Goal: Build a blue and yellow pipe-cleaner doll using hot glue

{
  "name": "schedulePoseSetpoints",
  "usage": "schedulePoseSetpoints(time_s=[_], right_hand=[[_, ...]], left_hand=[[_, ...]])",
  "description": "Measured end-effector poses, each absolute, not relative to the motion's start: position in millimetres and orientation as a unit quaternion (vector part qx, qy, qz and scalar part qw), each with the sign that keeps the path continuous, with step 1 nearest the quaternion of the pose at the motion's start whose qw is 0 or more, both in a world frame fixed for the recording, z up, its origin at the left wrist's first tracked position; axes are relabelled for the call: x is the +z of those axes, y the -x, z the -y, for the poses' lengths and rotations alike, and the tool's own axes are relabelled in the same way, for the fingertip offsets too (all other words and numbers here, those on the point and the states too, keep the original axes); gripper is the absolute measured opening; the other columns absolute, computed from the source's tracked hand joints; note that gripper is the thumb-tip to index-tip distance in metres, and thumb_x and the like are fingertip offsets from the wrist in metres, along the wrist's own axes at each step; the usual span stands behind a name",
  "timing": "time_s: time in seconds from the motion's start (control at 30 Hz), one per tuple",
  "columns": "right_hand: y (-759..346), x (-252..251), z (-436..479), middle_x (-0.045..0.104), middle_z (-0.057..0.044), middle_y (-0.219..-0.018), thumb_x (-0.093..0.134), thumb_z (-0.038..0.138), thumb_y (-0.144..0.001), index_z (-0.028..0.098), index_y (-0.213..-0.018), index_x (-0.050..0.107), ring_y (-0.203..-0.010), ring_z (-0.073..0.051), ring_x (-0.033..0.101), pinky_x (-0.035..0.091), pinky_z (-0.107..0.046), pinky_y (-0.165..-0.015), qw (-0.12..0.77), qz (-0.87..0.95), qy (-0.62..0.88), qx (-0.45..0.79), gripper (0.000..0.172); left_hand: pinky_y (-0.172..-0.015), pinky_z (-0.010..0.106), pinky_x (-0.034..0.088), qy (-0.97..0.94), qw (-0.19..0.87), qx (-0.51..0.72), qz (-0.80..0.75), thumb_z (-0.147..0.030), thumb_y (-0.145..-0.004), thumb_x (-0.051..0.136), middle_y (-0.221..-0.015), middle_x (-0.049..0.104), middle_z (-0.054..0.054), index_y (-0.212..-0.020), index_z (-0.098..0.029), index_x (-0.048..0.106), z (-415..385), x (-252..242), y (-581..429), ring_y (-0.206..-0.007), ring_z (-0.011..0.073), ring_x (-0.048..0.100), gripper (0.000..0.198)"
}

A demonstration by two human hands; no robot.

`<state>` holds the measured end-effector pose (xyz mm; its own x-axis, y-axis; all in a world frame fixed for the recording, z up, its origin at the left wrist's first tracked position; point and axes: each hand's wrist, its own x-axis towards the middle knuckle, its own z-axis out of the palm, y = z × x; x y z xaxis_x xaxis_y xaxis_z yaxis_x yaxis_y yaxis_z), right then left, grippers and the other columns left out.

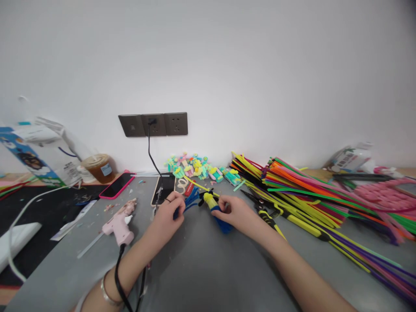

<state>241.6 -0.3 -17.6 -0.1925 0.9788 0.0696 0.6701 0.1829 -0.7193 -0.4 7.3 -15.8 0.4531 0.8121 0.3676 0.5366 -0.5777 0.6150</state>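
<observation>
My right hand (234, 213) is closed around a small figure made of fuzzy pipe cleaners, with a yellow top (209, 200), black bits at its sides and a blue lower part (223, 226). To its left, my left hand (169, 211) has its fingers bent together on something blue that looks like a pipe cleaner, mostly hidden by the fingers. Several blue pipe cleaners (192, 198) lie just beyond that hand. A yellow strip (198, 183) runs behind the figure.
A pink glue gun (119, 225) with a black cord lies left, near a pink-edged phone (117, 185) and a drink cup (100, 168). Small pastel pieces (196, 167) are heaped by the wall. Pliers (268, 212) and bundled coloured pipe cleaners (299, 190) lie right.
</observation>
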Motion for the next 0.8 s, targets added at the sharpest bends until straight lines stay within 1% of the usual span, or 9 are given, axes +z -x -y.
schedulePoseSetpoints(time_s=[0.1,0.17,0.27,0.37,0.47,0.5,0.57,0.67,0.8], right_hand=[[-246,-20,-2,0.049,0.004,-0.059,0.066,0.042,-0.076,0.022,-0.062,0.044,-0.057,-0.013,0.045,0.032,-0.024,-0.055,0.267,0.714,0.572,0.303,0.033],[-254,-21,-9,0.053,0.003,-0.063,0.061,0.047,-0.08,0.021,-0.066,0.048,-0.059,-0.014,0.048,0.035,-0.025,-0.056,0.303,0.7,0.577,0.292,0.032],[-266,-19,-23,0.058,0.001,-0.068,0.053,0.039,-0.087,0.02,-0.08,0.059,-0.061,-0.016,0.053,0.038,-0.026,-0.06,0.352,0.688,0.601,0.205,0.021],[-265,-16,-37,0.065,-0.002,-0.072,0.051,0.026,-0.09,0.019,-0.099,0.067,-0.065,-0.018,0.059,0.04,-0.027,-0.062,0.295,0.707,0.633,0.112,0.019],[-251,-12,-47,0.074,-0.006,-0.099,0.048,0.019,-0.094,0.024,-0.112,0.069,-0.085,-0.02,0.066,0.044,-0.027,-0.07,0.197,0.732,0.65,0.06,0.029],[-245,-11,-50,0.073,-0.006,-0.107,0.047,0.018,-0.095,0.025,-0.114,0.069,-0.092,-0.02,0.067,0.045,-0.027,-0.073,0.176,0.734,0.654,0.051,0.03],[-236,-10,-55,0.073,-0.009,-0.113,0.045,0.018,-0.096,0.024,-0.112,0.071,-0.097,-0.022,0.068,0.046,-0.028,-0.074,0.155,0.731,0.663,0.044,0.031],[-231,-11,-61,0.074,-0.012,-0.108,0.048,0.018,-0.095,0.021,-0.106,0.073,-0.096,-0.025,0.069,0.046,-0.028,-0.072,0.137,0.723,0.675,0.042,0.028],[-234,-16,-64,0.075,-0.011,-0.103,0.056,0.022,-0.092,0.02,-0.098,0.072,-0.095,-0.026,0.069,0.046,-0.03,-0.072,0.133,0.716,0.685,0.04,0.017]], left_hand=[[-0.077,0.027,0.042,-0.858,0.21,0.276,-0.378,0.005,-0.064,0.04,-0.09,0.05,0.002,-0.072,-0.022,0.038,-5,-21,-1,-0.085,0.0172,0.053,0.028],[-0.082,0.03,0.044,-0.876,0.204,0.237,-0.367,0.007,-0.064,0.04,-0.094,0.053,0.003,-0.079,-0.021,0.044,-3,-22,-2,-0.09,0.0182,0.054,0.032],[-0.093,0.035,0.044,-0.885,0.196,0.218,-0.361,0.005,-0.07,0.045,-0.106,0.057,0.006,-0.087,-0.021,0.05,-1,-23,-2,-0.104,0.0214,0.055,0.032],[-0.094,0.038,0.046,-0.882,0.196,0.216,-0.371,-0.002,-0.078,0.052,-0.11,0.06,0.007,-0.09,-0.021,0.054,-2,-23,-1,-0.106,0.0233,0.058,0.022],[-0.088,0.036,0.048,-0.875,0.198,0.205,-0.391,-0.005,-0.082,0.052,-0.101,0.063,0.006,-0.086,-0.02,0.057,-5,-22,-1,-0.098,0.0227,0.061,0.017],[-0.087,0.036,0.049,-0.873,0.196,0.202,-0.399,-0.005,-0.082,0.052,-0.099,0.064,0.006,-0.085,-0.02,0.058,-5,-22,-1,-0.097,0.0225,0.062,0.017],[-0.087,0.036,0.049,-0.868,0.187,0.198,-0.415,-0.006,-0.083,0.053,-0.096,0.066,0.006,-0.083,-0.02,0.059,-5,-20,0,-0.096,0.0228,0.062,0.015],[-0.086,0.036,0.049,-0.861,0.18,0.2,-0.432,-0.01,-0.085,0.055,-0.096,0.067,0.006,-0.084,-0.02,0.061,-4,-19,-1,-0.095,0.0229,0.063,0.012],[-0.084,0.034,0.049,-0.859,0.173,0.21,-0.434,-0.013,-0.087,0.055,-0.095,0.067,0.005,-0.084,-0.021,0.062,-3,-21,-2,-0.093,0.0221,0.063,0.011]])
